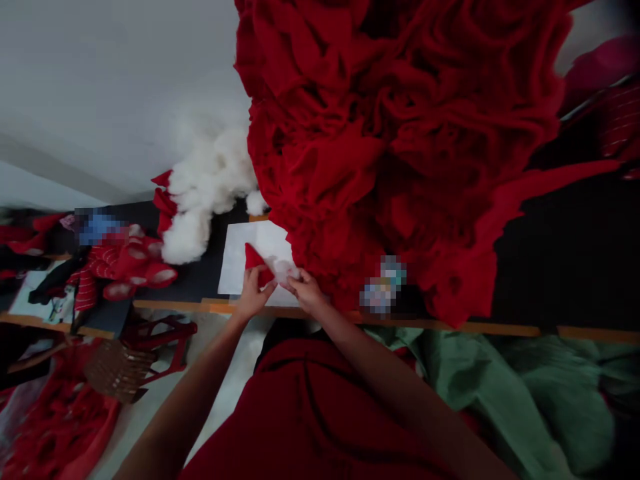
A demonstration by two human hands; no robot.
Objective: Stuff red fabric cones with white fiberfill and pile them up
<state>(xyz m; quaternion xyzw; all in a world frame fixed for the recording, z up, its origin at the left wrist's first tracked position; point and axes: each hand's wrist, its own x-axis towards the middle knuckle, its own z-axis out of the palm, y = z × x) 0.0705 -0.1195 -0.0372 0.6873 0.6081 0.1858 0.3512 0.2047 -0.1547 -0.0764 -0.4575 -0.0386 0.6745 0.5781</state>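
Over the front edge of the table, my left hand (254, 295) is closed on a small pointed piece of red fabric (254, 257), whose tip stands up above the fingers. Close beside it, my right hand (307, 292) pinches a small whitish, soft-looking piece (284, 272); its kind is too blurred to make out. Under both hands lies a white sheet (235, 257). A huge heap of red fabric pieces (340, 167) rises just beyond and to the right, partly covering the sheet.
White fluffy stuffing (213, 173) is piled left of the heap. Red soft toys (143, 263) lie farther left on the dark table (565, 267). A red plastic stool (167, 347) stands below, at left. Green sacking (495, 393) bulges under the table's right side.
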